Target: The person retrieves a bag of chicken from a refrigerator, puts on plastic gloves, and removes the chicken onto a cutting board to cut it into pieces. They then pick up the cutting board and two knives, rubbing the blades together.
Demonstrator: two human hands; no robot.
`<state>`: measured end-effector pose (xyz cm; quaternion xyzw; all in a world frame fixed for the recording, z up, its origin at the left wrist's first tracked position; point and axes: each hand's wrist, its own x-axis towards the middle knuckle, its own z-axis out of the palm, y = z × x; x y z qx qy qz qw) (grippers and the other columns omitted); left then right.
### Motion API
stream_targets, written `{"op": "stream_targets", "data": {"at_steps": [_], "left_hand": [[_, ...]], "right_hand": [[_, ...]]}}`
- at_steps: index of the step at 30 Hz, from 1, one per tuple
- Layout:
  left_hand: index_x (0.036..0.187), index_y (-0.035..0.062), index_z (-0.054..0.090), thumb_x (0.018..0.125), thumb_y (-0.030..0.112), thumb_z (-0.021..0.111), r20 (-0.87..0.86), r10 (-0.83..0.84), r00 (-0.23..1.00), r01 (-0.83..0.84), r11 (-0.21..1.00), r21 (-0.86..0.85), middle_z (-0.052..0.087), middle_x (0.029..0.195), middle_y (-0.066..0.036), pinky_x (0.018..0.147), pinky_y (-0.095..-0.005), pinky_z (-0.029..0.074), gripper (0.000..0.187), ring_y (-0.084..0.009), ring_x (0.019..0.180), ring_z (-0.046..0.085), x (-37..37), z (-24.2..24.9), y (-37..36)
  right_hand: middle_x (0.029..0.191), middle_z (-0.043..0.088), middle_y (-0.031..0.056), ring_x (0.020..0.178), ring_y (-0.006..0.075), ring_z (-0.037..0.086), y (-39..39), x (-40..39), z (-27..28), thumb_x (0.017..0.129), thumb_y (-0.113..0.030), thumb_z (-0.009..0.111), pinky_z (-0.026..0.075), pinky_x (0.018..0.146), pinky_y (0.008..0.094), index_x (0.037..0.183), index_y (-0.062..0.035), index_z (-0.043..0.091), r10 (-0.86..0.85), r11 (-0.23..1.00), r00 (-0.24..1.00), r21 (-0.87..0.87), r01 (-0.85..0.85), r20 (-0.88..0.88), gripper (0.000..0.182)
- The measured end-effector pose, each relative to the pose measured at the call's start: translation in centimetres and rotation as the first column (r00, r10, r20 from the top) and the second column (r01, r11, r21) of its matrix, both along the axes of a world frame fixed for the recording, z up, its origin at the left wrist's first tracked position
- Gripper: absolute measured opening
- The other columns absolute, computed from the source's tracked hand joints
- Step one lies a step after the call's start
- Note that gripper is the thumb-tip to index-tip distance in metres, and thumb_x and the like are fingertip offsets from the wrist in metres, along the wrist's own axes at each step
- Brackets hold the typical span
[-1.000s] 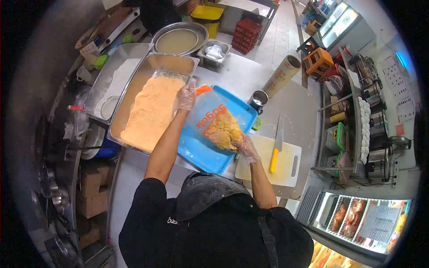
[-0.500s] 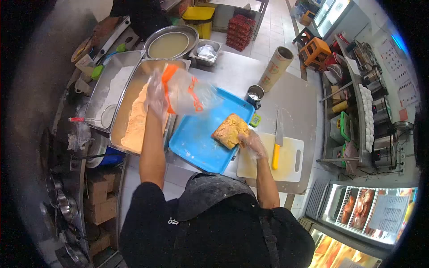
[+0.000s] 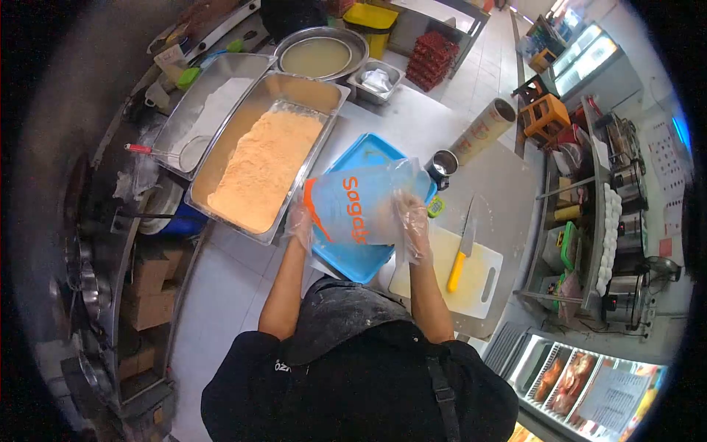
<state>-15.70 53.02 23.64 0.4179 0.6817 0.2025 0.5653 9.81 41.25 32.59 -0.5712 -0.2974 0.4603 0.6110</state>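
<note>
Between my two hands a clear plastic bag point(image 3: 368, 205) with orange lettering and an orange band is stretched out over the blue tray point(image 3: 352, 259). My left hand point(image 3: 299, 224), in a clear glove, is closed on the bag's left edge by the band. At the opposite edge my gloved right hand point(image 3: 414, 227) grips the plastic, its fingers partly covered by it. The bag covers much of the tray, and the yellow crumbly block seen earlier is hidden.
Left of the tray stands a steel pan point(image 3: 269, 236) of orange crumbs, beside a steel pan of white powder point(image 3: 213, 110). A yellow-handled knife point(image 3: 462, 254) lies on the cutting board point(image 3: 437, 278) at right. A metal cup point(image 3: 442, 168) and upright tube point(image 3: 482, 132) stand behind.
My left hand has brought the bag from over the crumb pan to the tray. My right hand no longer shows the yellow block and now holds the bag. The view has shifted.
</note>
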Motion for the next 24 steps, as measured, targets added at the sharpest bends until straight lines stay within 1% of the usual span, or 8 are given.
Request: {"op": "stream_targets", "data": {"at_steps": [3,5,6,8,11,14,17,24], "left_hand": [[0.114,0.005,0.056,0.096,0.036,0.038,-0.257,-0.093,0.962,0.173,0.935,0.309,0.062,0.097,-0.016,0.075,-0.0409,0.047,0.04,-0.0299,0.09,0.059,-1.2,-1.2,-1.8],[0.114,0.0053,0.055,0.095,0.028,0.04,-0.559,0.009,0.829,0.4,0.689,0.605,0.06,0.097,-0.017,0.076,-0.0426,0.045,0.032,-0.0332,0.089,0.057,-1.5,-2.3,-3.3],[0.114,0.0053,0.055,0.095,0.028,0.04,-0.558,0.012,0.83,0.398,0.688,0.607,0.06,0.097,-0.017,0.076,-0.0426,0.045,0.032,-0.0332,0.089,0.057,-1.9,-2.5,-3.8],[0.121,0.0014,0.05,0.094,0.041,0.045,-0.033,0.099,0.995,-0.06,0.806,0.589,0.055,0.103,-0.008,0.071,-0.0305,0.046,0.048,-0.016,0.086,0.054,-2.3,-2.3,-4.6],[0.113,0.0001,0.053,0.089,0.039,0.056,0.23,0.304,0.924,-0.381,0.741,0.553,0.055,0.096,-0.006,0.067,-0.0307,0.047,0.046,-0.0167,0.081,0.055,0.3,10.8,-7.1],[0.106,0.0048,0.054,0.078,0.02,0.068,0.054,-0.119,0.991,0.044,0.696,0.717,0.055,0.089,-0.012,0.071,-0.0329,0.047,0.035,-0.02,0.079,0.056,3.3,16.3,-9.0],[0.1,0.0041,0.056,0.07,0.017,0.074,-0.075,-0.257,0.964,0.236,0.684,0.69,0.056,0.089,-0.01,0.068,-0.0341,0.047,0.038,-0.0208,0.078,0.056,5.5,13.0,-7.8],[0.093,0.0037,0.058,0.074,0.016,0.069,-0.138,-0.067,0.988,0.146,0.69,0.709,0.061,0.083,-0.01,0.066,-0.034,0.048,0.025,-0.0215,0.073,0.06,4.2,13.3,-7.2]], "right_hand": [[0.075,0.06,0.0008,0.067,0.0093,0.051,0.8,-1.0,2.7,0.085,-0.021,0.062,0.041,0.059,0.0262,0.091,-0.002,0.063,-0.056,0.996,0.978,-0.061,0.069,0.203,0.02],[0.072,0.059,0.001,0.064,0.0093,0.051,1.1,-1.6,3.5,0.085,-0.02,0.062,0.041,0.058,0.0266,0.087,-0.0015,0.062,-0.127,0.984,0.95,-0.083,0.156,0.287,0.019],[0.071,0.059,0.002,0.063,0.0099,0.051,0.9,-1.5,3.4,0.084,-0.019,0.062,0.041,0.057,0.0274,0.088,-0.0013,0.062,-0.162,0.986,0.952,0.01,0.165,0.261,0.018],[0.071,0.06,0.003,0.062,0.0104,0.051,0.3,-1.4,3.7,0.084,-0.019,0.062,0.041,0.056,0.0282,0.088,-0.0011,0.062,-0.207,0.977,0.95,0.105,0.187,0.235,0.018],[0.07,0.06,0.0066,0.062,0.0139,0.052,-0.1,-1.8,4.3,0.083,-0.018,0.061,0.042,0.056,0.0305,0.085,-0.0006,0.061,-0.301,0.945,0.858,0.01,0.326,0.417,0.017],[0.068,0.059,0.0107,0.062,0.0169,0.054,0.1,-4.2,2.5,0.083,-0.02,0.061,0.043,0.057,0.0326,0.082,-0.0001,0.059,-0.356,0.93,0.849,0.057,0.364,0.39,0.02],[0.068,0.058,0.0133,0.062,0.0201,0.055,0.4,-6.4,1.9,0.082,-0.022,0.06,0.043,0.058,0.0347,0.079,0.0001,0.058,-0.125,0.992,0.876,0.067,0.106,0.466,0.023],[0.07,0.056,0.0206,0.066,0.0335,0.057,-1.2,-8.1,6.9,0.081,-0.023,0.06,0.044,0.06,0.041,0.08,0.0009,0.058,0.199,0.979,0.762,-0.155,-0.131,0.617,0.024]]}}
